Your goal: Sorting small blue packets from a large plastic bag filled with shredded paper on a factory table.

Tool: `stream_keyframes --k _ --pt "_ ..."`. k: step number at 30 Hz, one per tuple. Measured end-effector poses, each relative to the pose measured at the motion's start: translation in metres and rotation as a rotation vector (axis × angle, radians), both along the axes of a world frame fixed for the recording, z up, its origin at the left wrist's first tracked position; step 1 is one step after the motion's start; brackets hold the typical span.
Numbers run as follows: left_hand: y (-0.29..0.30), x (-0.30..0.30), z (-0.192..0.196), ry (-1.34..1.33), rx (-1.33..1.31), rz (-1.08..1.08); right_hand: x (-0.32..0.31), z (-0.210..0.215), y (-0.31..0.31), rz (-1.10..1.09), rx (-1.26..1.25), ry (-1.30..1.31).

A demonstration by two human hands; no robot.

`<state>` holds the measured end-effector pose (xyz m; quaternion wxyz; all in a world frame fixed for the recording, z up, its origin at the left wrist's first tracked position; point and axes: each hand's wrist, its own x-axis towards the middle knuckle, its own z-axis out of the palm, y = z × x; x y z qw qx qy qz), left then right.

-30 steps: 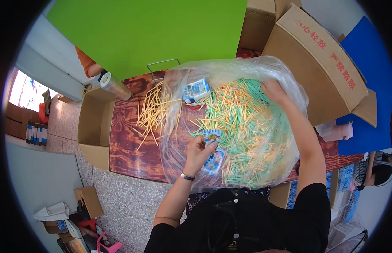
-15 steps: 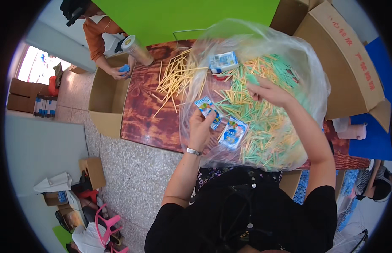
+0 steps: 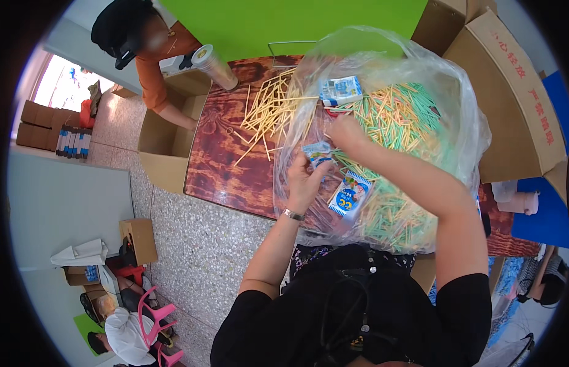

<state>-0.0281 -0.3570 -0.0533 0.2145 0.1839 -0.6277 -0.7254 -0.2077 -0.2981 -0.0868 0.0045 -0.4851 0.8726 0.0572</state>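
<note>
Plastic packet, blue and white: we find it pinched in the left hand, over the clear bag. We judge it light, soft, slippery, best held by its edges. The right hand is bunched just beside it; whether it grips sticks, likely brittle, we cannot tell.

Small packing workshop indicated: coloured sticks heaped in plastic bag, packets laid beside, cardboard boxes set around table.

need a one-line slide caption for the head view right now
Left hand holding a small packet, right hand close by, over a clear plastic bag of coloured sticks.
</note>
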Motion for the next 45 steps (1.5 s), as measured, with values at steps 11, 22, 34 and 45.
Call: stream_keyframes --k 11,22,34,45 --pt "-0.005 -0.010 0.007 0.094 -0.900 0.128 0.004 0.214 0.064 0.429 0.065 -0.714" --pt "0.003 -0.017 0.024 0.214 -1.099 0.148 0.002 0.197 0.056 0.470 0.301 -0.453" --pt "0.012 -0.017 0.025 0.054 -0.972 0.146 0.034 0.201 0.057 0.246 0.234 -0.150" --pt "0.014 -0.013 0.026 0.082 -1.000 0.174 0.021 0.212 0.062 0.308 0.298 -0.230"
